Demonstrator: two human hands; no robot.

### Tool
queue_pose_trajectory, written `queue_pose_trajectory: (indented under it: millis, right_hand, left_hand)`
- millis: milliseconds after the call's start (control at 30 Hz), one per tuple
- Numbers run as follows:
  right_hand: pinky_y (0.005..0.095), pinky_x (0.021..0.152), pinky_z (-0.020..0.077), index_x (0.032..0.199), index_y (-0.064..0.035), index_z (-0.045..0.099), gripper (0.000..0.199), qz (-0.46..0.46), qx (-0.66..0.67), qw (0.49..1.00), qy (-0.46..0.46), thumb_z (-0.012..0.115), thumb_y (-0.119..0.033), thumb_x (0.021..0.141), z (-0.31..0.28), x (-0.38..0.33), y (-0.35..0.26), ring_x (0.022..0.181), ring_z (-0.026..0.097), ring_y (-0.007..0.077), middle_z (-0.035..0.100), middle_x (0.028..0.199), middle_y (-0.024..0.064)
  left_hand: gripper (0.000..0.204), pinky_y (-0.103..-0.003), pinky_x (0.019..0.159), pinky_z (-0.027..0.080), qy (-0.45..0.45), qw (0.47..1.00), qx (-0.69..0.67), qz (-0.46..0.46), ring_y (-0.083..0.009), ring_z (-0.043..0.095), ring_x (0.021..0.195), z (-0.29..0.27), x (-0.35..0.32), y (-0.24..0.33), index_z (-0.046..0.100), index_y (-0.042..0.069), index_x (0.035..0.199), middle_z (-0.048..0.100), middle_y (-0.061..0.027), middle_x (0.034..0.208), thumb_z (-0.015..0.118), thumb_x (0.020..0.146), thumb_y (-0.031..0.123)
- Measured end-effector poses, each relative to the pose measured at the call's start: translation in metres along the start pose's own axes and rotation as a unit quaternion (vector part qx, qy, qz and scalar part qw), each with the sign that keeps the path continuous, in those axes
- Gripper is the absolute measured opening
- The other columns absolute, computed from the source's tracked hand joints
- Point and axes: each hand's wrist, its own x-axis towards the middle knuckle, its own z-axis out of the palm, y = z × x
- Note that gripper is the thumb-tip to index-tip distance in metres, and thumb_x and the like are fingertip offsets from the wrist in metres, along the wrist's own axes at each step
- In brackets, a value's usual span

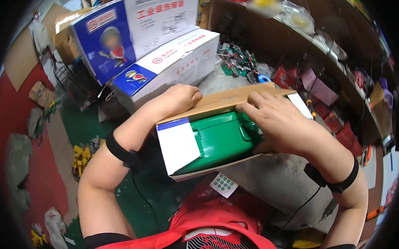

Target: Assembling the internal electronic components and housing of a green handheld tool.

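Note:
An opened carton (pixel 179 147) sits in front of me, with white and blue end flaps standing out and a brown inner flap raised along its far side. Inside lies a shiny green case (pixel 220 139) with a latch at its left end and a thin metal handle on top. My left hand (pixel 183 98) is closed over the far flap's edge, its fingertips partly hidden. Reaching across the right part of the case, my right hand (pixel 280 119) has bent fingers at the far side and its thumb near the close side, gripping the case.
Behind stands a large white and blue printed box (pixel 175 59) with its lid up. Beyond the carton are a heap of small green and metal parts (pixel 237 59) and a blue tape roll (pixel 264 78). Yellow parts (pixel 81 159) lie at left; a cluttered shelf (pixel 338 71) runs along the right.

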Motion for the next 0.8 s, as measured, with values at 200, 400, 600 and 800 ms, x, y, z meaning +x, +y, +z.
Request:
queue_pose_trajectory:
  millis: [200,400,600,800]
  right_hand:
    - [0.0455,0.099,0.0419,0.134,-0.0053,0.047,0.090,-0.046,0.049,0.997,0.047,0.089,-0.031,0.058,0.012,-0.013,0.014,0.114,0.052,0.0360,0.050,0.122,0.0161]
    - [0.0491,0.103,0.0400,0.137,-0.0006,0.042,0.098,-0.036,0.038,0.999,0.009,0.090,-0.034,0.059,0.010,-0.009,0.006,0.121,0.048,0.0420,0.046,0.130,0.0215]
    - [0.0491,0.108,0.0375,0.142,0.0022,0.039,0.108,-0.031,-0.021,0.997,-0.064,0.090,-0.035,0.054,0.006,0.019,0.007,0.127,0.043,0.0476,0.046,0.135,0.0302]
    - [0.0421,0.108,0.0386,0.138,0.0009,0.045,0.099,-0.021,0.118,0.992,0.035,0.089,-0.019,0.052,0.027,-0.011,0.020,0.128,0.047,0.0344,0.050,0.135,0.0226]
  left_hand:
    - [0.043,-0.040,0.106,0.040,0.399,0.907,-0.107,0.082,-0.0309,0.054,0.125,0.006,-0.105,0.018,0.054,-0.002,0.132,0.059,-0.0217,0.131,0.053,0.098,0.025]
    - [0.123,-0.046,0.115,0.030,0.359,0.893,-0.269,0.026,-0.0409,0.035,0.139,0.116,-0.186,0.012,0.021,-0.001,0.151,0.032,-0.0258,0.151,0.090,0.061,0.046]
    - [0.130,-0.050,0.111,0.033,0.390,0.888,-0.234,0.065,-0.0467,0.037,0.132,0.162,-0.144,-0.001,0.008,0.006,0.155,0.030,-0.0252,0.147,0.091,0.060,0.035]
    - [0.131,-0.049,0.105,0.037,0.402,0.872,-0.226,0.166,-0.0453,0.043,0.122,0.153,-0.135,0.004,0.006,0.009,0.157,0.037,-0.0221,0.136,0.090,0.061,0.037]
